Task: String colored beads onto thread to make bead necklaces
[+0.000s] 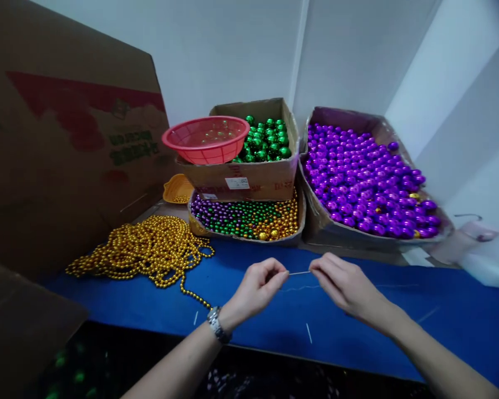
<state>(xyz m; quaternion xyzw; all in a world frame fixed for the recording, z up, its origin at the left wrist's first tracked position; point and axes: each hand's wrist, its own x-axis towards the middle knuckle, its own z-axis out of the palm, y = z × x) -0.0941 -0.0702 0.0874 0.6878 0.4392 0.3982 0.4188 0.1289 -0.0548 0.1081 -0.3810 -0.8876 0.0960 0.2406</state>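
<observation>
1. Head view looks down on a blue table top (357, 327), with both bare hands meeting near its middle.
2. Left hand (255, 291), a watch (216, 326) on its wrist, has its fingers curled narrow and pinches one end of a thin needle (299, 272).
3. Right hand (345, 288) pinches the other end at 3 o'clock of the left hand; its fingers are likewise drawn together.
4. The needle lies level between the two pinches, just above the table; a faint thread (299, 288) shows beneath it.
5. A heap of gold bead strings (149, 249) lies at 10 o'clock of the hands, one strand trailing toward the left wrist.
6. At 12 o'clock sits a shallow tray of mixed beads (249, 219), purple, green and gold.
7. Behind it a cardboard box of green balls (266, 141) carries a red basket (205, 138) on its left rim.
8. At 1 o'clock a wide box of purple balls (366, 183) stands well apart from the hands.
9. A large cardboard sheet (66, 138) leans at 9 o'clock.
</observation>
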